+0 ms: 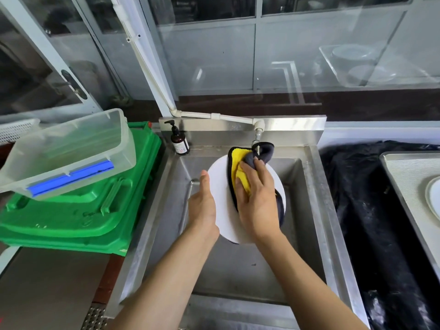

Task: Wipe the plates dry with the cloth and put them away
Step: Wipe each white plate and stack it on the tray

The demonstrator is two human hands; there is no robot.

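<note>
A steel sink [316,210] carries a pump bottle [179,141] on its far-left rim; right, a tabletop [331,139] bears black sheeting [371,222].

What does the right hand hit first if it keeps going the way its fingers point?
Probably the tap spout: the right hand, gripping the cloth on the plate, points up-frame toward it. Depth is unclear, so it may pass below.
</note>
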